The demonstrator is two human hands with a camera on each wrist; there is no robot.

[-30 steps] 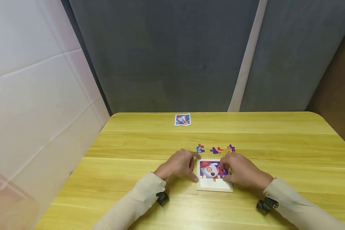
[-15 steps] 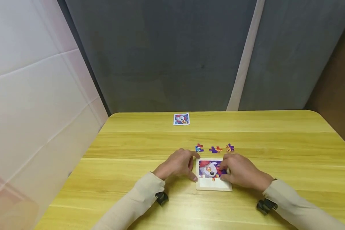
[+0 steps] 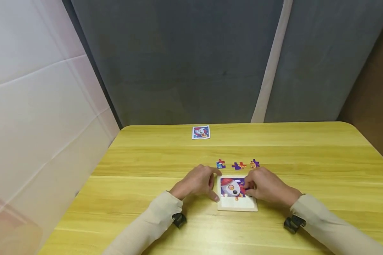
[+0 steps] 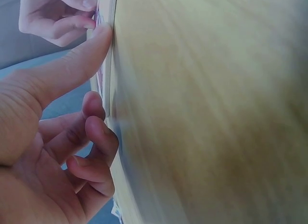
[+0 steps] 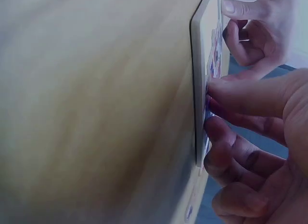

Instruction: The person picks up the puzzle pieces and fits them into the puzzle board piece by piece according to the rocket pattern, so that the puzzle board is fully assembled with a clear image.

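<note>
Left hand curled against puzzle tray at its 9 o'clock edge; right hand pinching a puzzle piece at 3 o'clock. Yellow table beneath; three loose pieces at 12 o'clock. No legible writing.

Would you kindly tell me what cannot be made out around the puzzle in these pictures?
- Puzzle board, head view: its right part hides under the right hand.
- Piece under the right hand's fingers: wrist view edge-on and blurred.
- Three loose pieces: too small to read.
- Picture card: too small for detail.
- Left hand: touches the board's edge; its palm hidden.
</note>
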